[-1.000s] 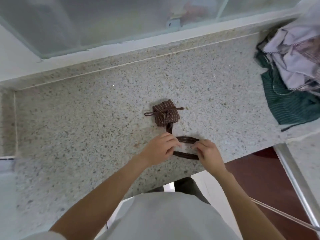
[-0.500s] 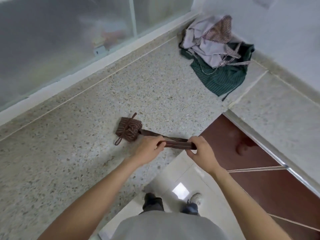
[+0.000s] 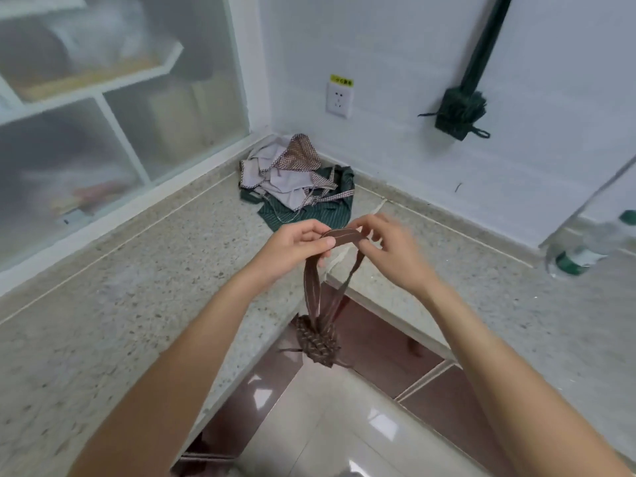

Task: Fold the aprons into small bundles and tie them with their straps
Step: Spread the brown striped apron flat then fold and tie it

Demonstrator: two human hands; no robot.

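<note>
Hanging off the table [image 3: 103, 321] edge in mid-air, above the floor: brown bundle [image 3: 318, 340], tied, dangling from its strap loop [image 3: 311, 287]; pinching the top of that loop, left hand [image 3: 292, 247] and right hand [image 3: 392, 251], both closed on the strap, raised over the corner; lying further back in the corner, heap of unfolded aprons [image 3: 297, 182]; hanging on the wall, green bundle [image 3: 459, 113].

The right hand [image 3: 392, 251] is motion-blurred, its fingertips indistinct where they pinch the strap [image 3: 344, 234]. Below that grip, the dangling bundle [image 3: 318, 342] hides its own far side.
</note>
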